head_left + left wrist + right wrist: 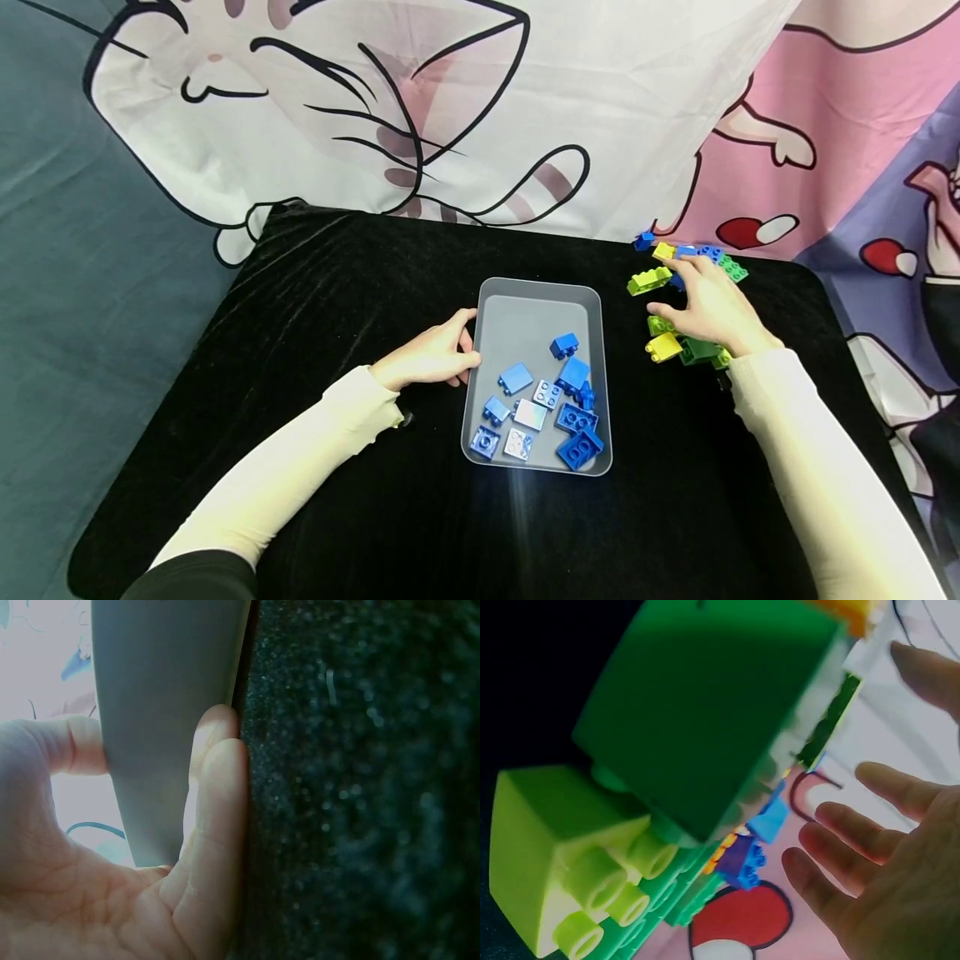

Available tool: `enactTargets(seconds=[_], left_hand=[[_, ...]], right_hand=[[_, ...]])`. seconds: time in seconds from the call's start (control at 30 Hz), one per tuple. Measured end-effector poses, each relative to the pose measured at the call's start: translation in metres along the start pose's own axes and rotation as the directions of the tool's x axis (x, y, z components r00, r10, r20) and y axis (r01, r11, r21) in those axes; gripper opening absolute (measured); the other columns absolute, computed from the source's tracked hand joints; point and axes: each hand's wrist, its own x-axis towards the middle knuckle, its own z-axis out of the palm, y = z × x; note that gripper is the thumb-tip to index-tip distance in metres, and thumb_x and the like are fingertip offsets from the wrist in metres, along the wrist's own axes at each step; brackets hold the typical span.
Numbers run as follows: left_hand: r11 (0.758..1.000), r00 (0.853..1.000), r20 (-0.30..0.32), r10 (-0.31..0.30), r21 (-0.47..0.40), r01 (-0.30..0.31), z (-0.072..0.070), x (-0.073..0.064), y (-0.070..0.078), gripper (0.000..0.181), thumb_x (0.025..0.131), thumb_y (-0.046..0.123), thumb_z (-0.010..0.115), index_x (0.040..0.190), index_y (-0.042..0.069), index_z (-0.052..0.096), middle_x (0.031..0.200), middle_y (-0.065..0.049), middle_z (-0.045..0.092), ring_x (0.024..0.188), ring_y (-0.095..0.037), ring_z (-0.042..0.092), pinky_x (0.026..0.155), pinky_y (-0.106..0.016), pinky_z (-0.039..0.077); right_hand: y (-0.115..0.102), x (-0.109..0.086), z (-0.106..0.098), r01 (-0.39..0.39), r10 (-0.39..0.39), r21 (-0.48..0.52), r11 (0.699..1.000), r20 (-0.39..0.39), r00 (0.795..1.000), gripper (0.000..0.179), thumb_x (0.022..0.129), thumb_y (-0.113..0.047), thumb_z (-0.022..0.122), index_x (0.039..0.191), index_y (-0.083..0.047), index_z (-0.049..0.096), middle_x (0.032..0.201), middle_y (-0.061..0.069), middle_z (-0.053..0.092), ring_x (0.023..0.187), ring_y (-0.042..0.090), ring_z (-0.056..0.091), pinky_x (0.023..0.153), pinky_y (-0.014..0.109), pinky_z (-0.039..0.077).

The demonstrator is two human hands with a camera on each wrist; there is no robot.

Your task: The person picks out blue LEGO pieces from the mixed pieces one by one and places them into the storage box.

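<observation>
Head view bright; left wrist view overexposed at left, black cloth (360, 787) blurred.

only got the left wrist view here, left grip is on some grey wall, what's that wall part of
Observer: It's the side of a shallow grey tray.
Operator: ok anything lying in it
Observer: Yes, blue bricks lie in it, mostly toward the end nearer the person.
Operator: and the other side, holding anything
Observer: No, the right grip has nothing in it.
</observation>
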Motion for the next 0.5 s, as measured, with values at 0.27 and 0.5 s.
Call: enactTargets(seconds=[0.27, 0.5], left_hand=[[1.000, 1.000, 0.008, -0.001, -0.012, 0.001, 0.000, 0.001, -0.002, 0.081, 0.089, 0.019, 0.063, 0.161, 0.018, 0.025, 0.102, -0.007, 0.064, 0.069, -0.016, 0.074, 0.059, -0.033, 0.063], [1.000, 1.000, 0.009, 0.001, -0.009, -0.001, -0.001, 0.000, -0.001, 0.082, 0.090, 0.019, 0.063, 0.162, 0.018, 0.025, 0.102, -0.006, 0.064, 0.069, -0.016, 0.074, 0.058, -0.032, 0.063]], right_hand=[[0.013, 0.020, 0.003, -0.070, 0.077, -0.082, 0.994, 0.089, 0.993, 0.068, 0.094, -0.032, 0.070, 0.146, 0.005, 0.048, 0.146, 0.037, 0.043, 0.134, 0.055, 0.043, 0.115, 0.071, 0.034], [0.019, 0.026, 0.009, -0.098, 0.107, -0.136, 0.986, 0.060, 0.992, 0.051, 0.089, -0.013, 0.067, 0.135, 0.007, 0.057, 0.134, 0.036, 0.052, 0.123, 0.057, 0.052, 0.105, 0.071, 0.042]])
